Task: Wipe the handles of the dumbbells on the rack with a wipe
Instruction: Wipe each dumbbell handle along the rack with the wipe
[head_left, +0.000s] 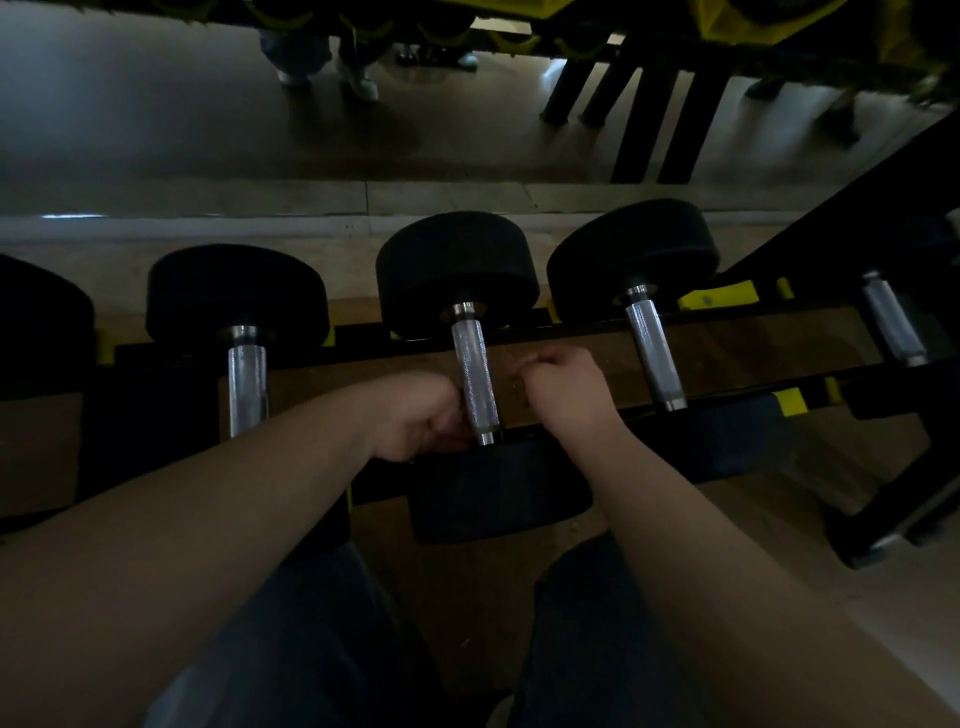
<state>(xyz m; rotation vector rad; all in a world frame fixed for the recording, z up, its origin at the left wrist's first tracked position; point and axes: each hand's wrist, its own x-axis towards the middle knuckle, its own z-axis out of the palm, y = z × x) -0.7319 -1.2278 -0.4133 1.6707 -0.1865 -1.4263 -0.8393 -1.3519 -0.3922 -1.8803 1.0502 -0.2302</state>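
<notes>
My left hand curls against the near end of the middle handle; grip unclear. My right hand, fisted, sits just beside it; contents unclear.

I see a black rack, two rails running left to right (tilted in my view). Dumbbells lie across the rails side by side, handles bridging the gap, heads near yellow cradles.
</notes>
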